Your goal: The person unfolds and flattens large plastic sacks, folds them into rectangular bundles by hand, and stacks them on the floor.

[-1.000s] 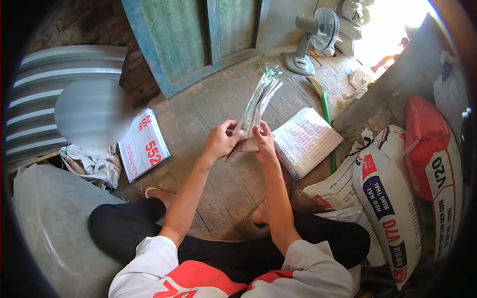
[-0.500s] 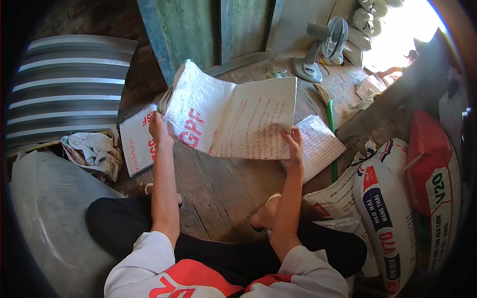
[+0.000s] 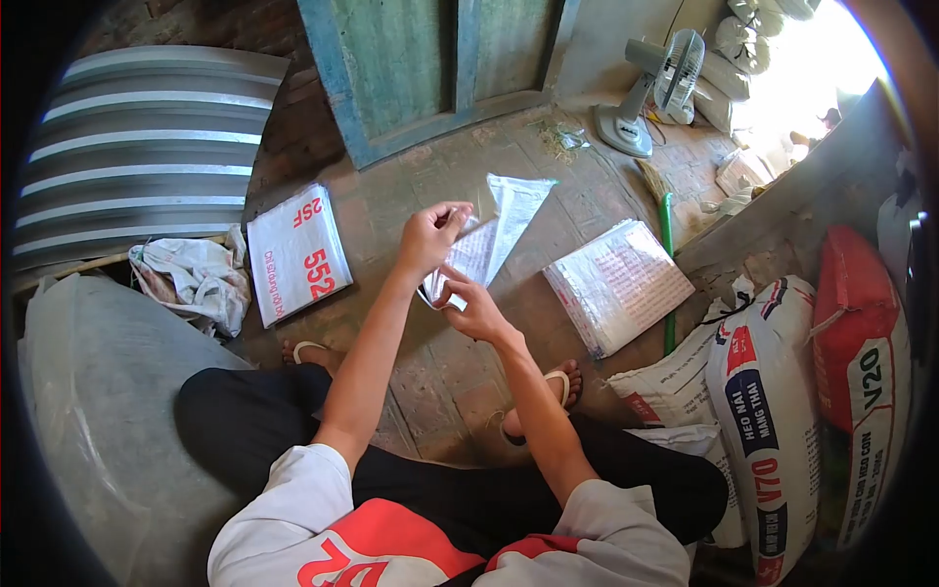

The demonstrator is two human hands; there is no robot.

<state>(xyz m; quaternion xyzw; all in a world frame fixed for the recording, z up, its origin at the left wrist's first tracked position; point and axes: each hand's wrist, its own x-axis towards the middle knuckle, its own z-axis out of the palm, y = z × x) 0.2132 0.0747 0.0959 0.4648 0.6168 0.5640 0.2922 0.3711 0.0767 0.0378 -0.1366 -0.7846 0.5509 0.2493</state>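
In front of me a white woven feed sack (image 3: 515,213) with faint print hangs folded into a narrow, slanting shape. My left hand (image 3: 430,238) is closed on its upper near edge, fingers curled. Just below and to the right, my right hand (image 3: 473,309) pinches the sack's lower near end. A folded white stack of sacks with red lettering (image 3: 296,259) lies on the floor to the left. On the right lies another stack of folded sacks (image 3: 626,284), covered with small reddish print.
Full feed bags (image 3: 761,411) stand at my right, near a green-handled broom (image 3: 667,254). A fan (image 3: 636,108) stands by the blue-green door (image 3: 401,68). At left are a corrugated metal sheet (image 3: 147,147), a crumpled cloth (image 3: 196,281) and a grey covered bulk (image 3: 108,391).
The sack was spread wide between my hands; now it is folded narrow and seen at a slant. My hands have come close together at the middle, uncovering both floor stacks.
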